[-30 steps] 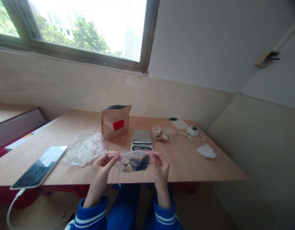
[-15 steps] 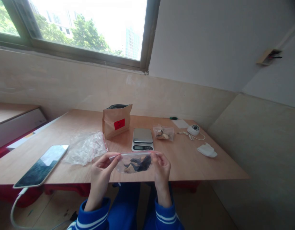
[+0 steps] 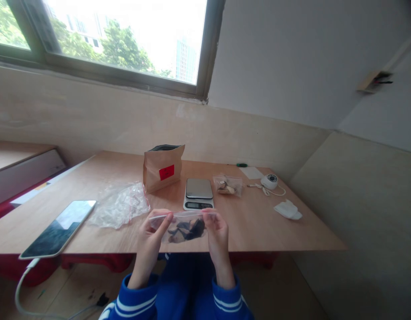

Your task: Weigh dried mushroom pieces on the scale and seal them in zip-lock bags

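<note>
Between my two hands is a clear zip bag (image 3: 184, 229) with dark and pale dried pieces inside. My left hand (image 3: 151, 238) pinches its top edge near the left end, and my right hand (image 3: 217, 233) pinches the same edge near the right end. The bag hangs over the front part of the table. Just beyond it sits a small kitchen scale (image 3: 199, 190) with a bare metal plate. A second filled zip bag (image 3: 228, 186) lies to the scale's right, and a brown paper pouch (image 3: 163, 169) with a red label stands with its top open to the left.
Crumpled clear plastic bags (image 3: 120, 204) and a phone (image 3: 60, 229) on a cable lie on the table (image 3: 259, 226) to the left. Toward the right are a white dome camera (image 3: 268, 181) with its cord, a white tissue (image 3: 288, 209), a paper sheet (image 3: 251, 172) and a green-handled tool (image 3: 241, 165).
My right hand has moved left and my left hand slightly right, so they are closer together. The bag's top edge between them is less stretched out.
</note>
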### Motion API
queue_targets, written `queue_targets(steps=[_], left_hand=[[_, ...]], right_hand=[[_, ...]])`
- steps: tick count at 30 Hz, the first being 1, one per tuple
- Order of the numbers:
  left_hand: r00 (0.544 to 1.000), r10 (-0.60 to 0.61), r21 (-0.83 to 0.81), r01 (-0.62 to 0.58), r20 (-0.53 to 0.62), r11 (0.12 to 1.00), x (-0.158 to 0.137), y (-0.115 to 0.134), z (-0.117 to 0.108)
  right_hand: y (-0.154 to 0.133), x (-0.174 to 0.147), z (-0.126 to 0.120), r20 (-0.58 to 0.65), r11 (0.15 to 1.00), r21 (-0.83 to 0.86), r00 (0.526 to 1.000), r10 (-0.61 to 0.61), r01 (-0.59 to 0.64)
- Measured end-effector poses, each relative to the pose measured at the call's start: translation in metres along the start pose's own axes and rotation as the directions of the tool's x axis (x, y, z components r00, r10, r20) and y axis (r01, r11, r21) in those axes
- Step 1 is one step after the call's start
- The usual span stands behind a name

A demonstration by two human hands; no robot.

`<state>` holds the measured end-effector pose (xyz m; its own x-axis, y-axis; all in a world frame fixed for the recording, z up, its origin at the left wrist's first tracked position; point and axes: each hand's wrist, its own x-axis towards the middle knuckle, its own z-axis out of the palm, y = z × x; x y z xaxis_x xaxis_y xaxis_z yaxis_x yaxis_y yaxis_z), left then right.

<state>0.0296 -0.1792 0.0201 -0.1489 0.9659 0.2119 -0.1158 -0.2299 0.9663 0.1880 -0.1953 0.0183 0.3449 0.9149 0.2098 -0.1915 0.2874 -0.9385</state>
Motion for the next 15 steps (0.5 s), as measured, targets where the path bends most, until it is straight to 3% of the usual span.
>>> queue_targets(steps=[9,15], left_hand=[[0.998,-0.019,0.085,0.024,-0.058,0.996,0.0,0.011,-0.006],[0.995,-0.004,0.105,0.014,-0.096,0.994,-0.002,0.014,-0.002]], right_hand=[[-0.003,-0.002,-0.001,0.008,0.98,-0.184,0.997,-0.08,0.08],[-0.005,0.0,-0.001,-0.061,0.917,-0.342,0.969,-0.239,0.205]])
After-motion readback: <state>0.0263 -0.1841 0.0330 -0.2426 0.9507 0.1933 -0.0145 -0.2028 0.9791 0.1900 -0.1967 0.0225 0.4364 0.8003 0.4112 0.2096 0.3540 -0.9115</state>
